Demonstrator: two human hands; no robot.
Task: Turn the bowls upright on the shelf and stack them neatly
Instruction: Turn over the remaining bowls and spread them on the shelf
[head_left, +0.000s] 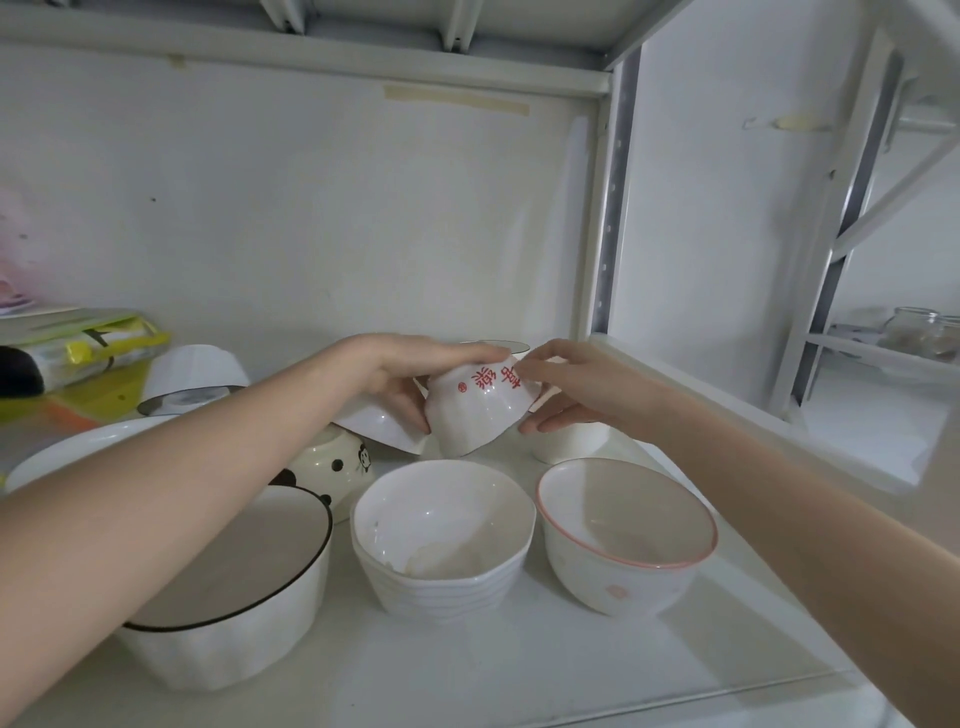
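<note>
Both forearms are bare to the frame's edge, with no sleeve, watch or bracelet showing, and the left hand (395, 376) and right hand (576, 387) wear no gloves or rings, their fingernails short and unpainted.

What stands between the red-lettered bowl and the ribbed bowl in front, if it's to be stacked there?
Nothing visible. Both hands hold the red-lettered bowl above the shelf, just behind the ribbed bowl, which sits upright and open, apart from its neighbours.

A white wall (311, 208) backs the white metal rack (615, 208), with strips of tape (457, 100).
</note>
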